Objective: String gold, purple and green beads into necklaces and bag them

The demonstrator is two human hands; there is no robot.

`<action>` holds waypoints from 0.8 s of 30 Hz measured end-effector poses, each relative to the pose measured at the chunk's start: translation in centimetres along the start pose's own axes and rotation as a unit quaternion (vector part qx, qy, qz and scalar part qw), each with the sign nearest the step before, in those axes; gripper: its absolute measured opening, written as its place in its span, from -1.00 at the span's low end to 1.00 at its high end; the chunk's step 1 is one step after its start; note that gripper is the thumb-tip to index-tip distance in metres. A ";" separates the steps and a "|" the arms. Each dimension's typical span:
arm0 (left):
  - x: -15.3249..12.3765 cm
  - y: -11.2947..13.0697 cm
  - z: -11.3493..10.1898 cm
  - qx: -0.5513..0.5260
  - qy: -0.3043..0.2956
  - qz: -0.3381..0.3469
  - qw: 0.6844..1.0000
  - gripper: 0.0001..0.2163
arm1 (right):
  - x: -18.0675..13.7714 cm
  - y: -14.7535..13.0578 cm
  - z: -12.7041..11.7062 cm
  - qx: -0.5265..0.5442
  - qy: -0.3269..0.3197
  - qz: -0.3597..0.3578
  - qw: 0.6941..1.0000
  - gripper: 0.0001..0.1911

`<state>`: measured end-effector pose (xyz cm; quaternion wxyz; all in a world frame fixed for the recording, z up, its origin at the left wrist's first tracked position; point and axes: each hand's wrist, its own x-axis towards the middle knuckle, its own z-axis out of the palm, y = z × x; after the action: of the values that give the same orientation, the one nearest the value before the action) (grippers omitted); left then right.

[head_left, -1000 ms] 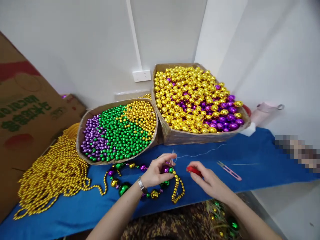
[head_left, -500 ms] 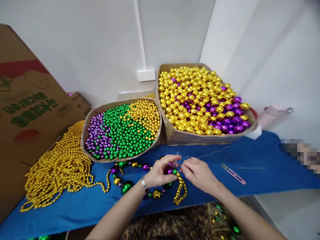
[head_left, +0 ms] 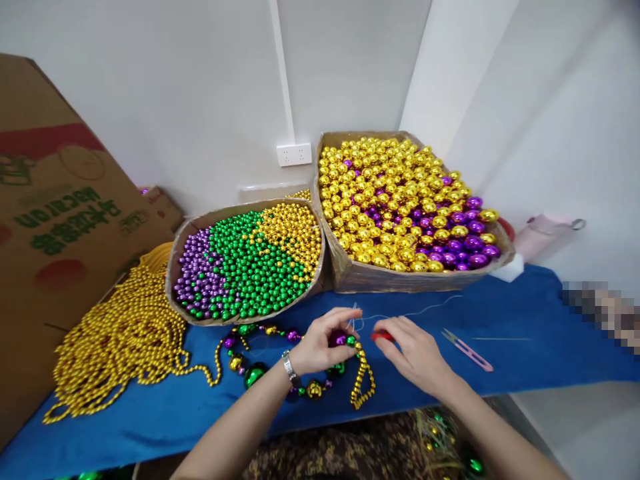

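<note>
Two bead boxes, two hands

A small bead-stringing workshop is shown: a table draped in blue cloth, set in a white-walled corner, is crowded with cardboard trays heaped with gold, green and purple beads, beside piled gold strands and a carton.

The blue table carries 2 bead boxes, gold strands and snips.
</note>
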<state>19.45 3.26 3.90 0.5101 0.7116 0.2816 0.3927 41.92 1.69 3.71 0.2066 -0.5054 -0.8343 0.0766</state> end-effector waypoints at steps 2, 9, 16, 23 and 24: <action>0.2 0.4 -0.4 0.030 0.017 0.007 0.999 -0.46 | -1.9 1.9 1.3 -0.015 0.022 0.051 0.998 -0.72; 2.0 3.8 -2.4 0.037 0.107 0.066 0.991 -0.46 | -5.3 4.4 3.8 -0.020 0.048 0.098 0.994 -0.62; 4.7 9.5 -3.4 0.047 0.150 0.151 0.976 -0.37 | 0.6 -3.5 -0.6 0.350 0.005 0.019 0.937 -0.67; 6.5 12.6 -6.9 0.208 0.233 0.265 0.912 -0.32 | 3.5 -8.3 -11.9 0.596 0.158 -0.015 0.787 -0.70; 6.8 12.8 -7.3 0.239 0.227 0.283 0.901 -0.30 | 3.8 -9.2 -13.9 0.613 0.159 -0.034 0.773 -0.73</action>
<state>16.89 8.30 19.15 0.1142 0.7535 0.2616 0.5923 38.80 -0.50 20.40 0.6045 -0.2481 -0.5820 0.4839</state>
